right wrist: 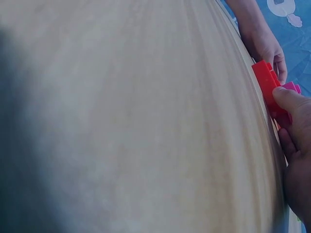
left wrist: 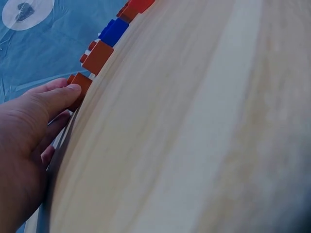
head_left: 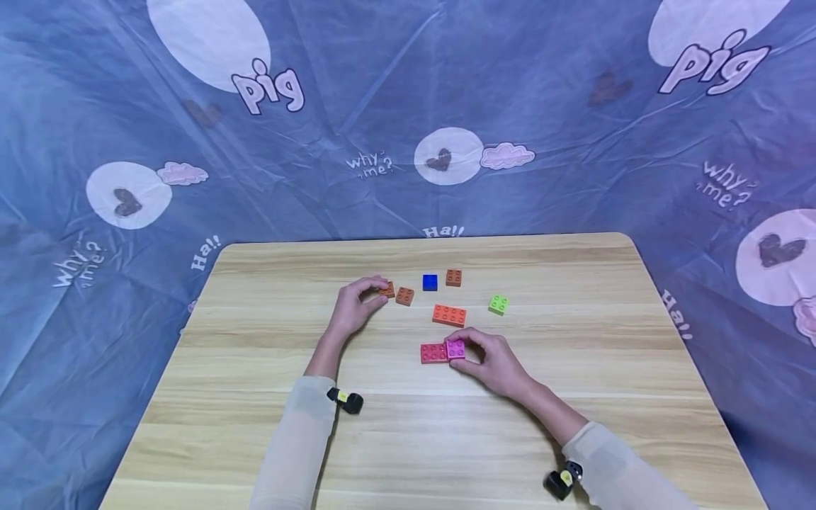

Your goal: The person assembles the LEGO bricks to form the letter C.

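Note:
My left hand [head_left: 353,309] pinches a small orange-brown brick [head_left: 389,289] between thumb and fingers at the table's far left-centre; the left wrist view shows the thumb on the side of that brick [left wrist: 82,86]. Close to its right lies a second orange-brown brick [head_left: 404,296]. Nearer the front, my right hand [head_left: 500,363] grips a small pink brick [head_left: 455,348] at the right end of a longer red brick [head_left: 433,353]. In the right wrist view the pink brick [right wrist: 291,87] sits above the red brick [right wrist: 265,80], and fingers hide part of both.
Behind the red brick lies a long orange-red brick [head_left: 449,316]. A blue brick [head_left: 430,282] and another orange-brown brick [head_left: 454,278] stand farther back, and a lime green brick [head_left: 498,304] is to the right. Patterned blue cloth [head_left: 382,92] hangs beyond the wooden table [head_left: 395,439].

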A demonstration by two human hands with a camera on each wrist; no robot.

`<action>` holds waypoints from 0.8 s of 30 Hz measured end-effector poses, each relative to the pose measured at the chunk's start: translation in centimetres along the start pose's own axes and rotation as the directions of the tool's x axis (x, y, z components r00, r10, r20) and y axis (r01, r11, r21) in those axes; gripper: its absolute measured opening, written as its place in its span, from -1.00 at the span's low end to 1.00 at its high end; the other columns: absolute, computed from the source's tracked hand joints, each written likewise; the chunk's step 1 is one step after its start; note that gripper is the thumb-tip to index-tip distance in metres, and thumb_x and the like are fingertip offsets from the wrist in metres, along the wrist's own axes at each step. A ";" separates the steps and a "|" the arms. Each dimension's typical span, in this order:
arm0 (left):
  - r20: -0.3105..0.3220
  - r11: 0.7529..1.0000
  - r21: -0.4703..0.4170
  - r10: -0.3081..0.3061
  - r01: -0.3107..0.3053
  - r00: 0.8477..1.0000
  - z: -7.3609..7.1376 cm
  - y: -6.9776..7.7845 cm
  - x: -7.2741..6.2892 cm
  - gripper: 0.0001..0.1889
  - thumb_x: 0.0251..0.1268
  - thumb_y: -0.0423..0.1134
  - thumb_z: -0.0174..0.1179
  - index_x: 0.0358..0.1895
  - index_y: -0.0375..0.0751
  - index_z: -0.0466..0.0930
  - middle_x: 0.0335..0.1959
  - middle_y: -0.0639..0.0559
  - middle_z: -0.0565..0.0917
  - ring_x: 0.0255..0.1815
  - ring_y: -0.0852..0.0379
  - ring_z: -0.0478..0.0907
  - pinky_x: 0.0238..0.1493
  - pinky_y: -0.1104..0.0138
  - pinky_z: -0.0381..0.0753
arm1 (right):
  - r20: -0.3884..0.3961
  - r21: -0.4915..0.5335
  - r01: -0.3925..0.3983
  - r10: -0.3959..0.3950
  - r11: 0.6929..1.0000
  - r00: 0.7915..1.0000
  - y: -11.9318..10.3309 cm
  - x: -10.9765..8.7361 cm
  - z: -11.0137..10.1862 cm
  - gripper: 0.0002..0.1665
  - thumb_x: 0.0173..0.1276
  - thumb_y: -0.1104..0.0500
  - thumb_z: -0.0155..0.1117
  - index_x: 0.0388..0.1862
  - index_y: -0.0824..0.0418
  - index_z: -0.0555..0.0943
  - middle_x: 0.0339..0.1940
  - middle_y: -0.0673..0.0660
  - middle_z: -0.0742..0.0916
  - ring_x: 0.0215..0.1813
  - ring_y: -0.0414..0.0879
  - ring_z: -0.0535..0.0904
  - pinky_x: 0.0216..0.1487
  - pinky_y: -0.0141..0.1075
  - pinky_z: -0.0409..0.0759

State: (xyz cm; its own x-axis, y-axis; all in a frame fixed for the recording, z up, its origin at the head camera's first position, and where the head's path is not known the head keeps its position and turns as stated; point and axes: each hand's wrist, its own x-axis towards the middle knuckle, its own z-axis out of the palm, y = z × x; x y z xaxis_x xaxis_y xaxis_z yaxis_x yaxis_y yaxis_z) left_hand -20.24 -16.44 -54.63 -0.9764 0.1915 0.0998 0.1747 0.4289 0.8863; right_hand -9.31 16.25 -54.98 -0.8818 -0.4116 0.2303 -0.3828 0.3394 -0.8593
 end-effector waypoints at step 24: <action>-0.021 0.996 0.000 0.084 -0.084 0.996 -1.5 -0.2 -1.4 -0.77 0.36 -0.33 0.46 0.03 -0.05 0.80 0.16 0.04 0.77 0.27 0.00 0.66 0.39 0.12 0.61 | -0.007 -0.001 0.005 -0.005 1.000 1.000 0.0 0.1 0.0 -0.46 0.19 0.29 0.67 0.14 -0.01 0.72 0.09 -0.12 0.81 0.18 -0.11 0.72 0.33 -0.40 0.60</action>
State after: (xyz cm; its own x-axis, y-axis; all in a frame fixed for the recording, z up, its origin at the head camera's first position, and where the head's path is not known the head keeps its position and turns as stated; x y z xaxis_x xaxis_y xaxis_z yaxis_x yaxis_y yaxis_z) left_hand -19.12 -18.12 -54.21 -0.9608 0.2079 0.1837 0.2562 0.4112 0.8748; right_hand -9.41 16.23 -54.96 -0.8816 -0.4077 0.2380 -0.3877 0.3376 -0.8577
